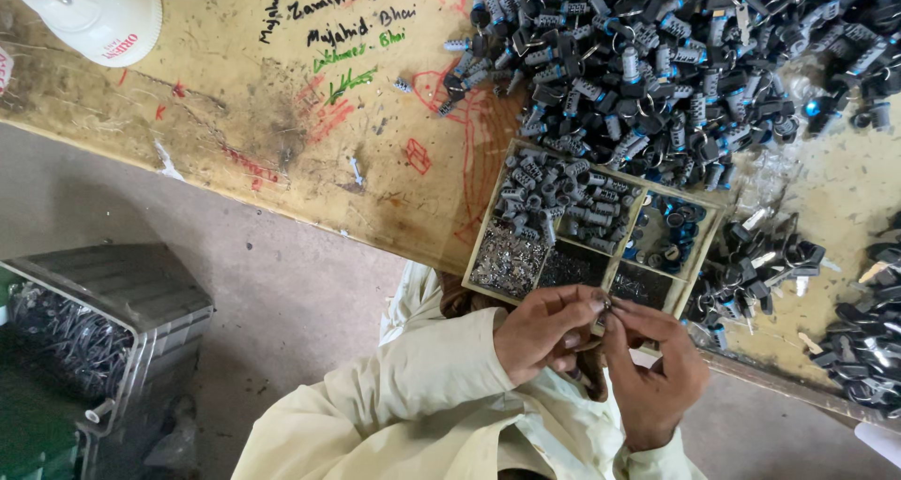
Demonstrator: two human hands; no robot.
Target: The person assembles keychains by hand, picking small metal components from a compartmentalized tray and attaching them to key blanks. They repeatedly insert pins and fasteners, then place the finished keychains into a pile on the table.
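- Both hands raised close together at the near edge of the table (282,152), just below a divided wooden tray (715,219).
- Left hand (549,335) curled, thumb and forefinger narrowed to a pinch on a small part (605,305).
- Right hand (657,377) meeting it from the other side, fingertips closed on the same small part; remaining fingers loosely bent.
- Small part held in the air between the two hands, over the tray's near corner; too small and too covered by fingers to tell its shape.
- Tray compartments all holding stock: grey ribbed cylinders (554,194) at the far left, blue and black rings (671,231) at the far right, silvery bits (507,259) at the near left, fine dark pieces (572,269) beside them.
- Beyond the tray, a big heap of dark grey and blue pieces (676,58) spread across the table.
- To the right of the tray, a smaller cluster of dark pieces with metal blades sticking out (760,255), and more of the same at the right edge.
- Judged from the lie of things: one piece in hand, a small share looking set aside at the right, by far the larger share in the heap and tray untouched.
- On the floor to the left, a grey crate (141,297) with thin metal bits inside.
- White rounded object (94,11) at the far left corner of the table.
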